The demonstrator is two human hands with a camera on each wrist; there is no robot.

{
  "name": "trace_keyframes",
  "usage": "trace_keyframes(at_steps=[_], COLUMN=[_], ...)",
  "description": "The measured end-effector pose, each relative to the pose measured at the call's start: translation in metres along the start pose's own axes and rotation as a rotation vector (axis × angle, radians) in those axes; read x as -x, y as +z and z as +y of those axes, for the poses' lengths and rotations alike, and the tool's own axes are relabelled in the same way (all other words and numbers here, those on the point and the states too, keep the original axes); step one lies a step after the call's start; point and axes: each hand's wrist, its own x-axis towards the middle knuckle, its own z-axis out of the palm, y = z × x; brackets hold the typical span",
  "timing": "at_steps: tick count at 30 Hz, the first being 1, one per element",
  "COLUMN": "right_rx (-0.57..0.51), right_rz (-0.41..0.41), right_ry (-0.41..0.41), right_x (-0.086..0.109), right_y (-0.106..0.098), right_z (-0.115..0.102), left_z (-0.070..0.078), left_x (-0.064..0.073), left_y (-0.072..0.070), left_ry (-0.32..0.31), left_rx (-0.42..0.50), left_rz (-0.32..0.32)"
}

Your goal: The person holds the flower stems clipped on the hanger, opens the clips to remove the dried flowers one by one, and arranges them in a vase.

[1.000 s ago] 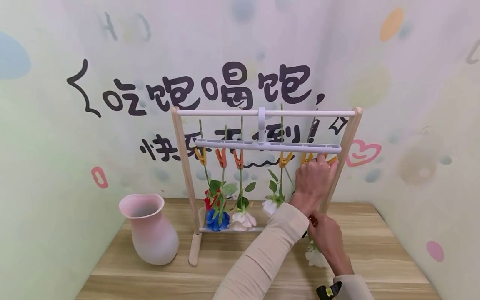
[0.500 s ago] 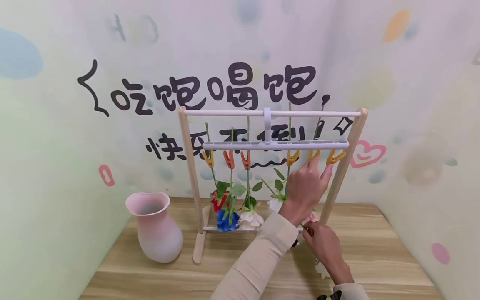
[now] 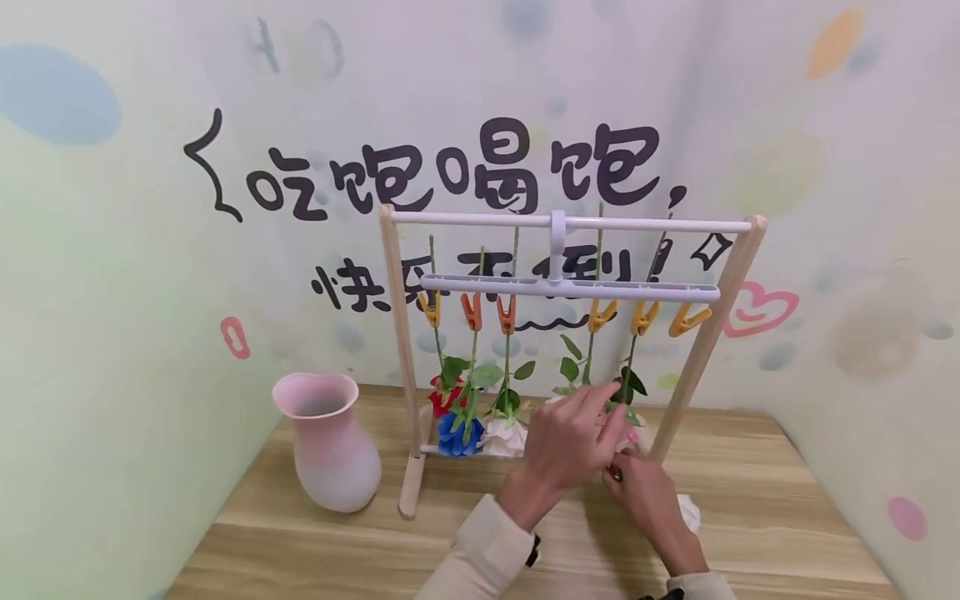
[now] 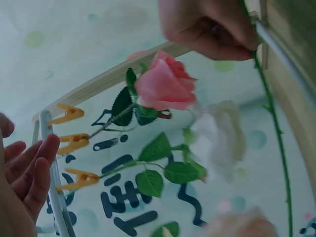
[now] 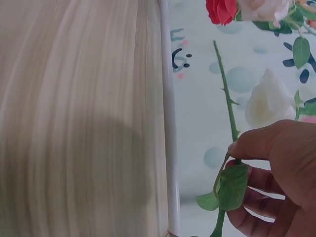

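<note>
Low in front of the rack, my left hand [image 3: 570,442] has its fingers loosely extended, holding nothing. In the left wrist view, its fingers [image 4: 33,170] are apart from the yellow clothespins [image 4: 74,141]. Beside it, my right hand [image 3: 651,504] pinches a green thorny stem [image 5: 228,101] between thumb and fingers, with leaves [image 5: 233,186] below the pinch. A white flower [image 3: 688,512] shows partly behind that wrist. From one yellow clothespin a pink rose [image 4: 165,81] hangs head down, next to a hanging white rose [image 4: 219,140].
A lilac hanger [image 3: 487,286] hooks over the wooden rack's top bar [image 3: 465,219]. Red [image 3: 446,396], blue [image 3: 460,435] and white flowers [image 3: 505,437] hang from clips at its left. A pink-white vase [image 3: 337,458] stands left on the wooden table [image 3: 300,550].
My left hand has let go of the yellow clothespins and dropped down and left towards the right hand. The right hand still holds its stem. The head view has shifted leftward.
</note>
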Motion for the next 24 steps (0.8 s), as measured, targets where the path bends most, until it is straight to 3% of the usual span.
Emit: trace_keyframes(at_steps=[5,11,16,21,24], right_rx=[0.015,0.018,0.023,0.035,0.042], right_rz=[0.020,0.020,0.012,0.056,0.074], right_ry=[-0.047,-0.141,-0.200,-0.263,-0.292], right_x=[0.001,0.001,0.003,0.007,0.008], right_y=[-0.002,-0.007,-0.012,-0.016,-0.019], right_z=[-0.005,-0.017,-0.030,-0.041,-0.047], left_z=[-0.004,-0.007,-0.011,-0.011,-0.010], left_x=[0.037,0.072,0.090,0.103,0.110], left_y=[-0.013,-0.017,-0.013,-0.013,-0.011], left_ry=[0.033,0.002,-0.022,-0.094,-0.112], left_rx=[0.041,0.050,-0.008,-0.058,-0.094], left_rz=[-0.120,-0.307,-0.406,-0.552,-0.590])
